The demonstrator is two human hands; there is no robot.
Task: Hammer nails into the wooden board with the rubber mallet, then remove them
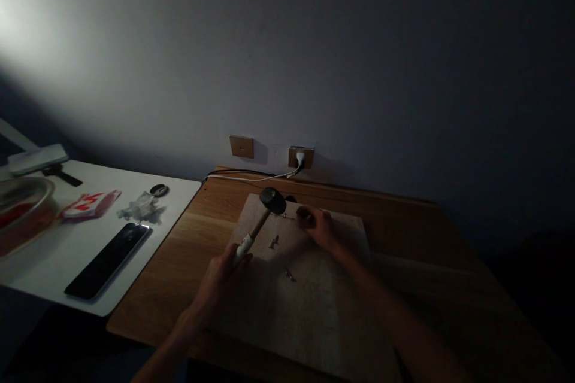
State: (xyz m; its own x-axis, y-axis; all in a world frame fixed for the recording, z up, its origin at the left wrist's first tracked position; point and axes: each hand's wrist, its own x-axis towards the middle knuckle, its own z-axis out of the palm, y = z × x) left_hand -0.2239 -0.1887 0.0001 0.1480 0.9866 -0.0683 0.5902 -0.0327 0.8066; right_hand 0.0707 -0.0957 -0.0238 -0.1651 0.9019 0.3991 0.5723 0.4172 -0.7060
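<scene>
My left hand (223, 266) is wrapped around the white grip of a rubber mallet (257, 224). The mallet's dark head is raised, tilted up over the far left part of a pale wooden board (309, 305). At the board's far edge, my right hand (315, 225) has its fingers curled together; dim light hides what they hold, if anything. Small metal pieces that look like screws (274, 242) lie on the board between my hands. Nearer to me is another small metal piece (290, 275).
The board rests on a brown wooden table (179, 278) against the wall. A white plug (300, 158) with a cable sits in the wall socket. On the white table (49, 275) at left are a phone (108, 260), a red-and-white packet (92, 204), crumpled clear plastic (141, 207) and a round container (27, 209).
</scene>
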